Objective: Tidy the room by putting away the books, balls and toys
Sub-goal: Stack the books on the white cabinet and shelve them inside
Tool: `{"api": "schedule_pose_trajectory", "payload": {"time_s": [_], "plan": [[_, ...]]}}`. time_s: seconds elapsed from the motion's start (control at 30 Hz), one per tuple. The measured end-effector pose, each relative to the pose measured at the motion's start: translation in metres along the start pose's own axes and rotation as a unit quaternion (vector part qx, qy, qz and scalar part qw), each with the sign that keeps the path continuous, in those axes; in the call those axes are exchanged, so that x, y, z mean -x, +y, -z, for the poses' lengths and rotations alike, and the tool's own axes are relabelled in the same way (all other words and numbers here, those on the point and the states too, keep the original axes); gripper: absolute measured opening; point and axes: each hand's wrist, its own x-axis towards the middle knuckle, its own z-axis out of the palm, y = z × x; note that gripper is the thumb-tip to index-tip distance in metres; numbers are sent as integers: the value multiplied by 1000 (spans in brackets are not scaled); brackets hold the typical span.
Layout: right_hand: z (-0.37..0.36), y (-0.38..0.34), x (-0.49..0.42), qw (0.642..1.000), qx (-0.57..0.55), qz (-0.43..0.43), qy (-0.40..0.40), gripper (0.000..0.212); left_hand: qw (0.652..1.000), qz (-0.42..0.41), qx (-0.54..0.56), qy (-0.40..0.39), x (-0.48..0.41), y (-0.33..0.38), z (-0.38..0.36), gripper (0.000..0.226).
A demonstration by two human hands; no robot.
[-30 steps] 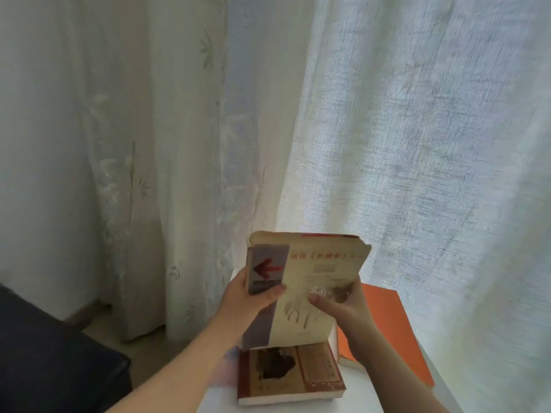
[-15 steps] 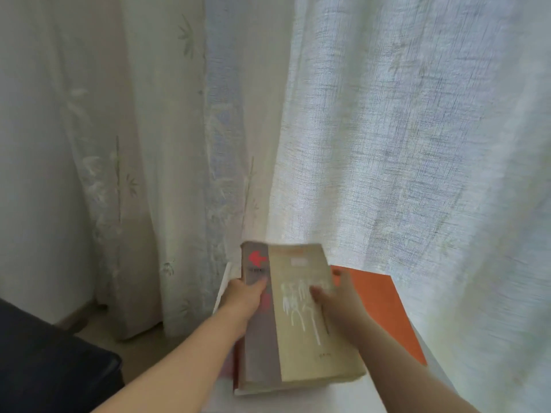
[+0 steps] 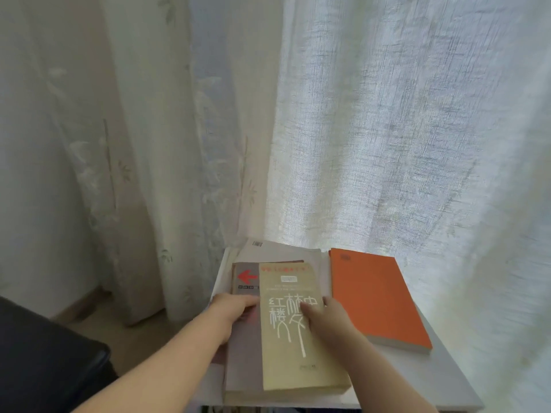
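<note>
Our left grip (image 3: 235,311) clasps the spine edge of the tan book (image 3: 286,362) lying on the stack (image 3: 280,254); our right grip (image 3: 328,323) rests released, flat on its cover.

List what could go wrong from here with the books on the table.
The cream book lies slightly askew on the lower books, near the front left corner of the white table; once the left hand and right hand let go, it might slide off. Loose papers poke out behind them and could get creased.
</note>
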Motion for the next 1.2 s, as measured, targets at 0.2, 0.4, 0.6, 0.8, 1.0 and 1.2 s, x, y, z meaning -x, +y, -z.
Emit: {"api": "schedule_pose_trajectory", "payload": {"time_s": [0.2,0.4,0.6,0.8,1.0,1.2], "plan": [[6,12,0,993,-113,-40,1,32,998,-10,45,-50,16,9,0,31],[36,-3,31,931,-364,26,26,32,965,-233,93,-73,45,25,-5,34],[54,-35,68,907,-377,189,-2,49,927,-323,140,-130,66,25,10,42],[40,-10,86,923,-334,191,-26,76,939,-309,37,-145,85,1,19,90],[41,8,95,943,-246,211,-77,63,942,-299,3,-152,103,-6,18,69],[51,9,119,945,-229,226,-48,62,943,-307,54,-120,126,-22,15,63]]}}
